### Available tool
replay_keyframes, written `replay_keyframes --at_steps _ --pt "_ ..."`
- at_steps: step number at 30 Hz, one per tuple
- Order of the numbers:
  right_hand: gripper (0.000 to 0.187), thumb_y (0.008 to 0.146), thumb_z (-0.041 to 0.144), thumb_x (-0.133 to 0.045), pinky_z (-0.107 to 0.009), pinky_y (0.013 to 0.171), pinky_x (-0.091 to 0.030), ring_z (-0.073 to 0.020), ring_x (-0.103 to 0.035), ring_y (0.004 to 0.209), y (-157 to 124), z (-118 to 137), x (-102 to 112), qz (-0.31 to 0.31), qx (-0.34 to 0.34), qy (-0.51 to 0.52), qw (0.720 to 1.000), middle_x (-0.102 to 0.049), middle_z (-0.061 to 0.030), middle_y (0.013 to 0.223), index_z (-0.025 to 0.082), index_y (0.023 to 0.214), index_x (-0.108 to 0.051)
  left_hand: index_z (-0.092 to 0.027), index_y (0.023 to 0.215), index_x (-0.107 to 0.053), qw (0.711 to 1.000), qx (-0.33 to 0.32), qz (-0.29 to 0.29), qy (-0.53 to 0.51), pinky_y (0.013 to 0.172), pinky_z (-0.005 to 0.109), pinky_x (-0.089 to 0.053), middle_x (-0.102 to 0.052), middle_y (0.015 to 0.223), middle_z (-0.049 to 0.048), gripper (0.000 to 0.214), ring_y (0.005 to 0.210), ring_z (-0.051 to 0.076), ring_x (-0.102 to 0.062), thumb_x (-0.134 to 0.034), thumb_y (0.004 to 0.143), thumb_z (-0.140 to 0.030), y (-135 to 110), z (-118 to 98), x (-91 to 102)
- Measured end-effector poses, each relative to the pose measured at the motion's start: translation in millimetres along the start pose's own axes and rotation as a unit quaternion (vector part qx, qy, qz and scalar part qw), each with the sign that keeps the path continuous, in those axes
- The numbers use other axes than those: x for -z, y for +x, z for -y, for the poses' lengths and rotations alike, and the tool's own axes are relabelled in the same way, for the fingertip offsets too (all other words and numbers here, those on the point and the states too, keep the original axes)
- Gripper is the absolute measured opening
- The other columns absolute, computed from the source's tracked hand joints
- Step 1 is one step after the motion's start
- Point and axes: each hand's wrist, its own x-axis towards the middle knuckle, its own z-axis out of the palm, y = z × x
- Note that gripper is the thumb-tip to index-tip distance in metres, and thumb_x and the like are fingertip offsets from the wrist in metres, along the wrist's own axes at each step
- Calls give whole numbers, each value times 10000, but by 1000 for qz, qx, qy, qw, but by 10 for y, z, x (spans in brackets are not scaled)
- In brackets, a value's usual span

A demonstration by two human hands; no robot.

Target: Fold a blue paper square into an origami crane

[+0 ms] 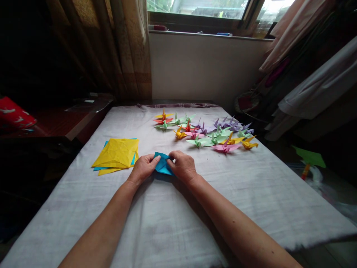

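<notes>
A small folded piece of blue origami paper (163,163) is held between my two hands, just above the cloth-covered table. My left hand (143,167) pinches its left side, the thumb lying on top. On the other side my right hand (182,163) grips the right edge with curled fingers, partly covering it. Creases show on the paper's upper face. To the left of my left hand lies a stack of yellow and blue paper sheets (117,153). Beyond my right hand stand several folded paper cranes (214,134) in purple, green, pink, yellow and red.
A white cloth (251,201) covers the table. At the far left, a dark wooden surface (52,119) carries a red patterned item (15,113). Curtains (125,52) and a window (198,9) are behind. Clothes (320,82) hang at right, above a green paper piece (310,156).
</notes>
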Motion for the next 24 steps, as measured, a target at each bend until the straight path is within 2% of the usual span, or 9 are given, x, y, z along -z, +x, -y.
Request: replay_keyframes --at_steps 6,11,16,18,20,22,24 --pt "126 841 177 -590 -235 707 -440 -144 -621 750 -94 -24 -49 -24 84 78 993 -668 -23 901 220 916 -682 -208 525 -437 1000 7 -15 12 465 236 -274 -380 478 -45 438 483 113 -363 -493 750 -580 18 32 33" --pt "130 870 244 -604 -237 782 -477 -152 -646 838 -153 -61 -108 -22 115 124 985 -680 -41 954 230 948 -707 -200 548 -478 1000 -7 9 7 485 234 -336 -435 516 -31 509 518 122 -416 -446 787 -647 -8 -18 52" --pt "176 900 247 -556 -245 813 -500 -153 -662 855 -164 -96 -151 -24 144 192 970 -698 -55 939 214 918 -728 -172 638 -624 1000 13 -17 18 519 230 -378 -558 567 -18 476 553 131 -487 -578 710 -640 -23 -9 -5" --pt "217 918 234 -517 -245 804 -505 -150 -665 847 -142 -134 -157 -30 130 225 965 -713 -53 917 207 890 -731 -165 682 -669 999 22 -36 20 539 236 -397 -601 588 -9 459 565 140 -510 -573 719 -612 -18 20 -24" --pt "216 914 217 -513 -251 780 -510 -151 -665 842 -105 -183 -161 -44 80 236 968 -726 -49 935 208 923 -729 -164 670 -678 998 28 -45 24 531 240 -389 -601 567 -6 459 554 143 -507 -551 732 -600 -11 42 -29" --pt "191 890 212 -551 -262 767 -507 -156 -661 838 -65 -228 -162 -51 30 223 973 -731 -45 957 215 960 -729 -163 676 -692 998 30 -44 23 529 243 -384 -608 563 0 469 554 149 -513 -535 734 -602 -7 49 -22" --pt "155 868 233 -600 -273 785 -495 -163 -656 850 -35 -250 -161 -36 12 201 979 -732 -38 949 223 936 -739 -161 709 -711 998 31 -42 20 544 249 -399 -638 592 12 485 572 160 -539 -528 732 -610 -8 40 -14"
